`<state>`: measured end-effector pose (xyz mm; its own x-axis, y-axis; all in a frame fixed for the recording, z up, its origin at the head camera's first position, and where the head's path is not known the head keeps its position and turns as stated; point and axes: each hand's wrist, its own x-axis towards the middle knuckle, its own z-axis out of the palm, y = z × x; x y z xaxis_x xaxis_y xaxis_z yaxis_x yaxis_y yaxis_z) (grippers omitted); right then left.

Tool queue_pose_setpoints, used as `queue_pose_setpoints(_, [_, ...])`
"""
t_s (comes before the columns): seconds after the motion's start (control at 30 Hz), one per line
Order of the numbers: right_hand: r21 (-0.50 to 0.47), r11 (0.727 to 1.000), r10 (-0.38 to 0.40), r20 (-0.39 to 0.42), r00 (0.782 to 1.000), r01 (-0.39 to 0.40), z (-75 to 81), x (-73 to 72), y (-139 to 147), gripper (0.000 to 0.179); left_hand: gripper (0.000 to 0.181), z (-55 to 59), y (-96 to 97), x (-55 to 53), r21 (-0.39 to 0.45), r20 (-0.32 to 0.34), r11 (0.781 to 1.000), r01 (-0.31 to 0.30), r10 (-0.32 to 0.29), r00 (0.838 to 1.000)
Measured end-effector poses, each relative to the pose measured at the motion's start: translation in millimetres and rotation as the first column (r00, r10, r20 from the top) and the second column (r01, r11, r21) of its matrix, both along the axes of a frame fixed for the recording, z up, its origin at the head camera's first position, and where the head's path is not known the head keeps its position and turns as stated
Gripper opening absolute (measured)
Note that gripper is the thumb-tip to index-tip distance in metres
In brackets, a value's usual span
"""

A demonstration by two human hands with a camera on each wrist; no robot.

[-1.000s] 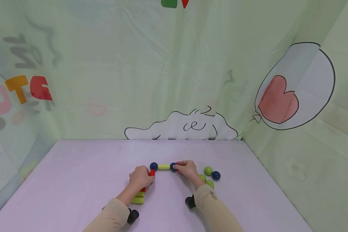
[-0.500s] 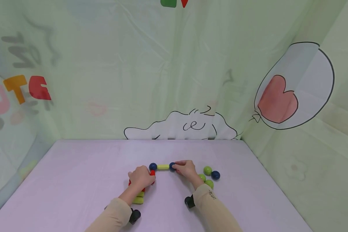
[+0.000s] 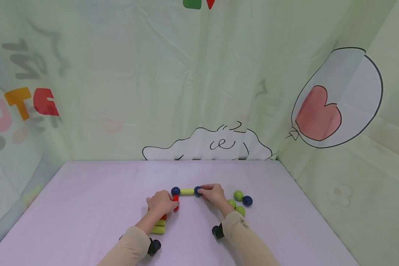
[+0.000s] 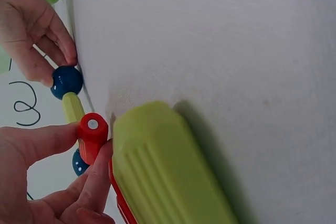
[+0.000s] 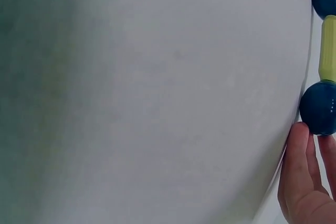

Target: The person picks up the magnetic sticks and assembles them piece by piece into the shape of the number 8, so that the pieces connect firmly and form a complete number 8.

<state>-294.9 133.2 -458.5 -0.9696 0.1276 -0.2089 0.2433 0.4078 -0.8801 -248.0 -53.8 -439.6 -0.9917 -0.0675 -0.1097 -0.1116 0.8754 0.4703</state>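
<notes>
My left hand (image 3: pixel 161 203) pinches a red rod (image 3: pixel 176 202) between thumb and finger; its pale round end faces the camera in the left wrist view. The rod's far end meets a blue ball (image 3: pixel 175 191). From that ball a yellow-green rod (image 3: pixel 187 191) runs right to a second blue ball (image 3: pixel 197 190). That second ball is held by the fingertips of my right hand (image 3: pixel 212 193), as the right wrist view also shows (image 5: pixel 319 107). Whether the red rod is fixed to its ball or only touches it, I cannot tell.
Under the left forearm lie yellow-green rods (image 3: pixel 157 229) and red ones (image 3: pixel 164 217), partly hidden. Right of the right hand sit several green balls (image 3: pixel 238 195) and another blue ball (image 3: pixel 247 201). A printed curtain (image 3: pixel 199 81) stands behind the table's far edge.
The red rod has swung slightly, its near end turning right, and more of it shows beside the left thumb. Both hands stay almost in place.
</notes>
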Motion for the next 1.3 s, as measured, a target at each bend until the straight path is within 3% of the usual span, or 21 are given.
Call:
queue_pose_setpoints(0.9, [0.006, 0.997, 0.083, -0.049, 0.995, -0.082, 12.8, 11.5, 12, 0.032, 0.028, 1.2, -1.7, 0.5, -0.010, 0.010, 1.000, 0.008, -0.008, 1.000])
queue_pose_setpoints(1.3, [0.015, 0.993, 0.114, -0.061, 0.992, -0.113, 23.6, 30.6, 29, 0.033, 0.027, 0.8, -3.8, 0.6, 0.014, 0.013, 1.000, 0.004, -0.004, 1.000])
